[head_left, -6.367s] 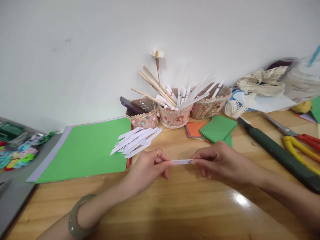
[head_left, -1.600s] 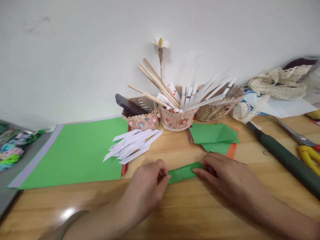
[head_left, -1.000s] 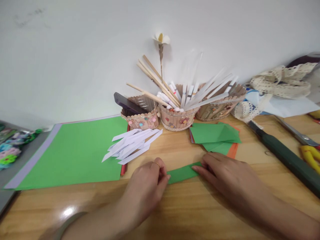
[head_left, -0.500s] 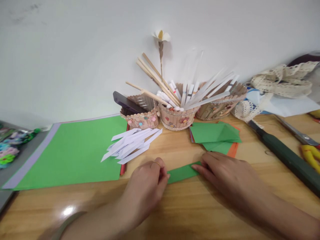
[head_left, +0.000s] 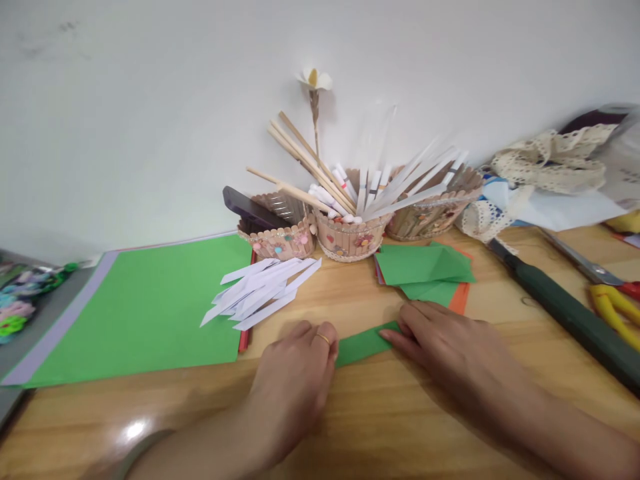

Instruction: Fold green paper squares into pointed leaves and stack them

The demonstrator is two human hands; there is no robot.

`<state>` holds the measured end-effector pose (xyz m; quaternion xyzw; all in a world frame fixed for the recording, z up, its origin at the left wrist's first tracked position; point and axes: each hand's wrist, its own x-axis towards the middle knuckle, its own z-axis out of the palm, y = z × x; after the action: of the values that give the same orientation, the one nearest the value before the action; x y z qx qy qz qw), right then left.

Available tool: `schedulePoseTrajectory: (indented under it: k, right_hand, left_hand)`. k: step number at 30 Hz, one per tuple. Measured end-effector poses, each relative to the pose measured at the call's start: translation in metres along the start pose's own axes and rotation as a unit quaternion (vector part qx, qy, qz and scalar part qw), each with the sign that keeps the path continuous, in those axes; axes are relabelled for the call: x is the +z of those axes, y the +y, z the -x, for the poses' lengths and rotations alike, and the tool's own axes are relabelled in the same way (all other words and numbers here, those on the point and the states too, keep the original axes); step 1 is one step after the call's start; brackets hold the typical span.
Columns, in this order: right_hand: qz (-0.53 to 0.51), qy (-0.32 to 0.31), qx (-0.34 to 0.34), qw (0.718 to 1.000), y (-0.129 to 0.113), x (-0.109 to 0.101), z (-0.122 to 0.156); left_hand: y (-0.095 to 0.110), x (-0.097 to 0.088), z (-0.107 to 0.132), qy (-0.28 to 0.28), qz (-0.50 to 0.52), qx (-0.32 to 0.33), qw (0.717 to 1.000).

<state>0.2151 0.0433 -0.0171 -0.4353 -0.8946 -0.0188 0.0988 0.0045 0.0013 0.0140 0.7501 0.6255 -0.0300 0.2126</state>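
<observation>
Counter (head_left: 380, 420) of pale wood against a white wall, seen from the wearer's head. Near the middle, a green strip (head_left: 364, 345) of paper, seemingly folded, stretches between the person's two hands, slightly higher at its right end. Whether it lies flat on the wood or just above it is hard to tell.

The left hand (head_left: 297, 373), with a ring, curls over the strip's left end; its grip looks pinched on the paper, though the fingertips are hidden. The right hand (head_left: 445, 340) pinches the other end, thumb on the near face and fingers behind.

Just beyond the right hand is a loose pile of green squares (head_left: 420, 263), an orange corner (head_left: 460, 298) poking out beneath. Beyond the left hand, white strips (head_left: 267, 288) overlap the edge of a large green sheet (head_left: 150, 307). Three decorated tubs stand behind, and scissors (head_left: 613, 310) lie far right.

The step in hand appears to be folding or creasing the strip. The next move, as far as one can judge, calls for keeping both ends lined up and pressing evenly along the fold.
</observation>
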Motion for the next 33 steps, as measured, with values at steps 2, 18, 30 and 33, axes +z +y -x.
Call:
schedulePoseTrajectory:
  k: [2, 18, 30, 33]
  right_hand:
    - [0.006, 0.004, -0.001, 1.0, 0.0, 0.0, 0.0]
    - [-0.001, 0.022, -0.009, 1.0, -0.001, -0.003, -0.001]
    - [-0.007, 0.02, -0.023, 0.999, -0.003, -0.007, -0.001]
    - [0.003, 0.019, -0.025, 1.0, -0.002, -0.007, -0.001]
  left_hand:
    - [-0.001, 0.001, 0.0, 0.0, -0.004, 0.009, 1.0]
    - [-0.006, 0.005, -0.001, 0.005, 0.058, -0.012, 0.998]
    - [-0.013, 0.01, -0.002, 0.159, -0.111, 0.178, 0.965]
    - [-0.017, 0.011, -0.003, 0.156, -0.12, 0.214, 0.957]
